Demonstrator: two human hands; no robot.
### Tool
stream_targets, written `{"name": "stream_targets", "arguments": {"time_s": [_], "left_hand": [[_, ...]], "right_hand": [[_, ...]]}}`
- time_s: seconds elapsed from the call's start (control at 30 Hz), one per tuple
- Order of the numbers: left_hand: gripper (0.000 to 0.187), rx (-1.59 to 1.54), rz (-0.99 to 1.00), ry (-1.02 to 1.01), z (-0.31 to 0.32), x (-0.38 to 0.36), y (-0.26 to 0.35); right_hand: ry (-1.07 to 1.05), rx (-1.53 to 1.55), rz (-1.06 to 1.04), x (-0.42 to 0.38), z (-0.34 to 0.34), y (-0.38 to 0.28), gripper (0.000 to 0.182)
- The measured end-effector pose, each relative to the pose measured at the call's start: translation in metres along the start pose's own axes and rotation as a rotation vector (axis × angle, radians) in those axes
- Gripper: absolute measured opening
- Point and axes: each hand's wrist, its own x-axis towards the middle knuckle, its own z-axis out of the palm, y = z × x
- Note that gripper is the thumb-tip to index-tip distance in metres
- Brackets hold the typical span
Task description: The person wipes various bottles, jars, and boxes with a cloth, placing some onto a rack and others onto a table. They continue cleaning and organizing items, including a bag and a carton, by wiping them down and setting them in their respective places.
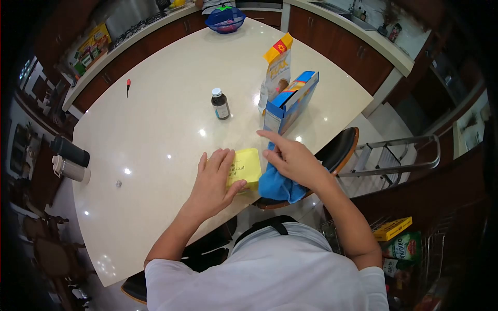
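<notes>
My left hand [211, 182] grips a small yellow box [245, 165] near the table's front edge, fingers over its left side and top, thumb at the near side. Printed text on the box reads upside down. My right hand [295, 159] is closed on a bunched blue cloth [280, 184] just right of the box, its index finger stretched out. Beyond my hands stands a dark bottle [220, 105] with a white cap. A blue carton [293, 103] with its top flaps up stands beside an upright white-and-yellow pouch [276, 72].
On the pale table [155, 202] lie a red-handled screwdriver [128, 87] and a small clear object [119, 183]. A blue mesh cover [225, 20] is at the far end, near another person [210, 5]. Two tumblers [70, 158] stand left. Chairs and a folding step ladder [384, 160] are right.
</notes>
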Motion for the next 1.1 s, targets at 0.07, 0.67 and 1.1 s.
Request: {"name": "stream_targets", "arguments": {"time_s": [0.07, 0.67, 1.1], "left_hand": [[0.062, -0.013, 0.051, 0.057, 0.0, -0.001, 0.0], [0.067, 0.171, -0.011, 0.104, 0.007, -0.006, 0.008], [0.035, -0.698, -0.469, -0.386, -0.021, 0.046, -0.057]], "right_hand": [[-0.031, -0.044, -0.047, 0.0, 0.01, 0.004, 0.041], [-0.238, -0.021, -0.041, 0.01, 0.029, 0.015, 0.043], [-0.191, -0.012, 0.12, 0.005, 0.026, 0.008, 0.053]]}}
